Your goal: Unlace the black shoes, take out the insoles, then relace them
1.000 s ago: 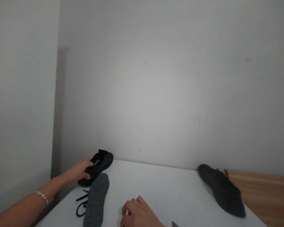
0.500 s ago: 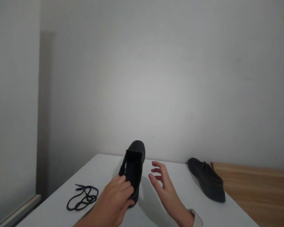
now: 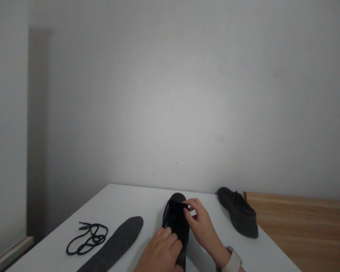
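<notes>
Gripping shoe (image 3: 176, 223) now, right hand (image 3: 201, 226)

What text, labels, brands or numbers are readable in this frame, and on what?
None are readable.
The black shoe held by the left hand and right hand shows no legible marking.
The second shoe, the gray insole and the shoelace on the white table carry no visible text.
The wall is bare.
</notes>
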Tool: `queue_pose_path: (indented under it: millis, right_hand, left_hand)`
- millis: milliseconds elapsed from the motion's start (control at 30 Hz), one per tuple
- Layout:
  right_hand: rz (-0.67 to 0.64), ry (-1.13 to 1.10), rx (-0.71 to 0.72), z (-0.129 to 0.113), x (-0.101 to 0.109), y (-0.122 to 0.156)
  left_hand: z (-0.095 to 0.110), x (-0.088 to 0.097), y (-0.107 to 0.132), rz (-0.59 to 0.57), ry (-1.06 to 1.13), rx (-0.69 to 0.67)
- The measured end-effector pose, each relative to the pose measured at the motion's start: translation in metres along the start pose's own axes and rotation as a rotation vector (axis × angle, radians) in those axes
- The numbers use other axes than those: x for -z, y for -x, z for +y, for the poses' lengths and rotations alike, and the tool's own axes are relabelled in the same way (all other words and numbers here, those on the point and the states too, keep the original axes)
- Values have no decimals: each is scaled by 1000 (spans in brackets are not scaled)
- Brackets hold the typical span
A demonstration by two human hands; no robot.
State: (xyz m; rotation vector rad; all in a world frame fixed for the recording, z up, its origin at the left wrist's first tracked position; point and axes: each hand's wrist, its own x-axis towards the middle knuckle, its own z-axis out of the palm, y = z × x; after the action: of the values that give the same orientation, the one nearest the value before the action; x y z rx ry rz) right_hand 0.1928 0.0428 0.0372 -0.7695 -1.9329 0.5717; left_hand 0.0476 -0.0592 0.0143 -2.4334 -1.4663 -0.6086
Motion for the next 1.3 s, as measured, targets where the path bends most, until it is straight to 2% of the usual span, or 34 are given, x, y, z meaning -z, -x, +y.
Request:
queue_pose_path:
  millis: [33,100,167,233,300,367,467,567,633,700,733,833,900,967,1033,1133,1233,1300]
  right_hand:
    - [-1,14,6,3,-2,-2]
    - [4,39,10,7,-4,-5]
    - [16,57,11,11,-1,-8]
    - [46,51,1,15,6,-13]
    - [100,10,-30,18,14,-19]
    - [136,-50,-64,19,19,-25]
    - [83,-114,-85,14,20,-31]
    - [15,-78,-36,3,16,-32]
    - [18,-25,21,-4,16,-31]
    - [55,-16,47,-11,18,-30]
    - [80,-37,43,-16,20,-28]
    - [122,-152,27,-37,21,-17]
    - [75,-209,45,-59,18,-4]
    - [-40,-184,72,-84,14,8]
    - [-110,-93,108,-105,10,17]
    - [-82,32,146,-118,13,20]
    - [-3,98,172,-113,25,18]
    - [3,140,181,-107,33,18]
  left_hand:
    - [0,8,1,-24,54,46]
    - [-4,24,6,2,155,105]
    - [-18,37,16,59,192,199]
    - [-37,45,27,64,145,373]
    - [-56,46,39,-6,54,546]
    - [-70,43,47,-127,-32,652]
    - [-78,34,52,-264,-96,686]
    - [-78,29,49,-308,-129,669]
    - [-80,31,44,-309,-108,679]
    - [-83,42,37,-241,-43,697]
    - [-84,50,33,-168,8,696]
    - [-73,83,17,205,249,650]
    - [-53,103,3,506,485,619]
    - [-28,116,-13,766,742,600]
    - [-4,120,-28,930,925,577]
    - [20,114,-45,972,1056,541]
    - [26,102,-53,887,1156,486]
    - [27,92,-56,819,1234,461]
